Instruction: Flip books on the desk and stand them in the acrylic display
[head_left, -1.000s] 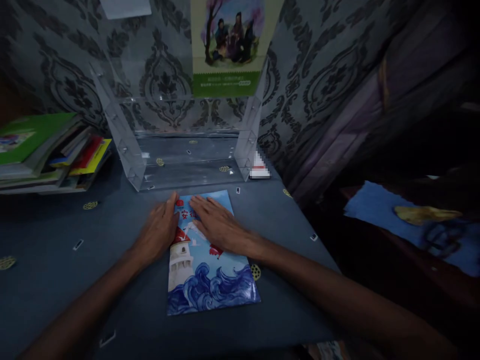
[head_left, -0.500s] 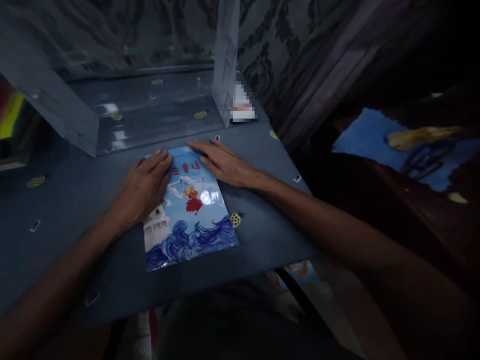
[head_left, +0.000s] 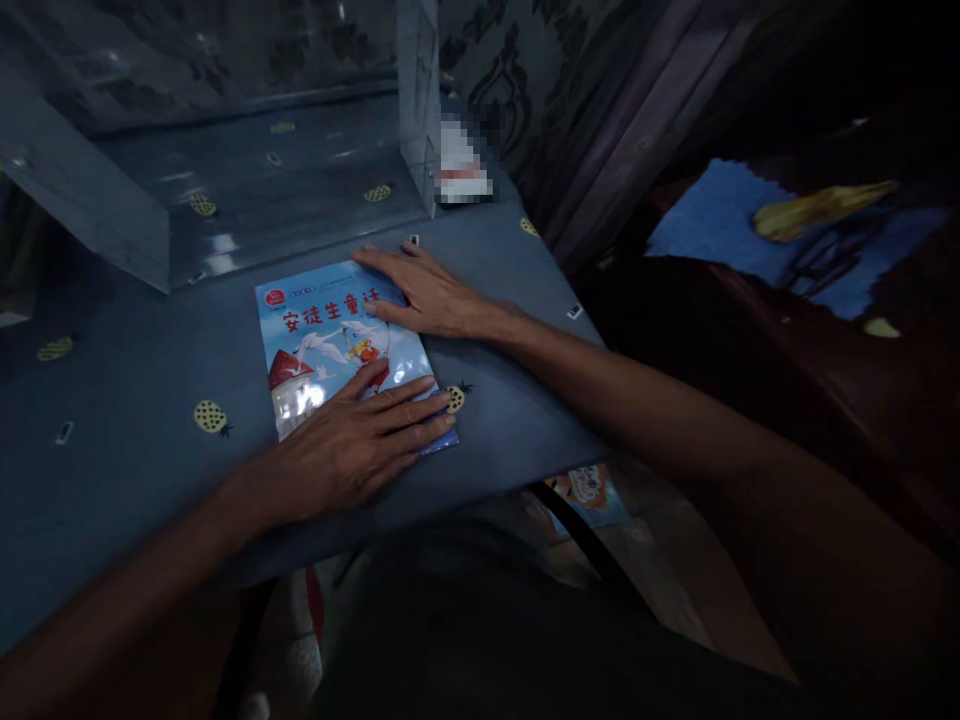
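A closed blue paperback book lies front cover up on the table, with red Chinese characters, a white bird and a figure in a red dress printed on it. My left hand rests flat across the lower part of the cover, fingers spread and pointing right. It hides most of the wave picture at the bottom. At the book's upper right corner, my right hand lies with its fingers apart, the fingertips touching the cover. Neither hand grips anything.
The table has a grey-blue cloth printed with pineapples. A clear acrylic stand rises behind the book. A pixelated white item sits at the back right. Beyond the table's right edge lies a blue cloth or sheet with a yellow thing on it.
My left hand has slid from the book's upper left down to its lower part, uncovering the title. My right hand stays at the upper right corner. The view has shifted slightly.
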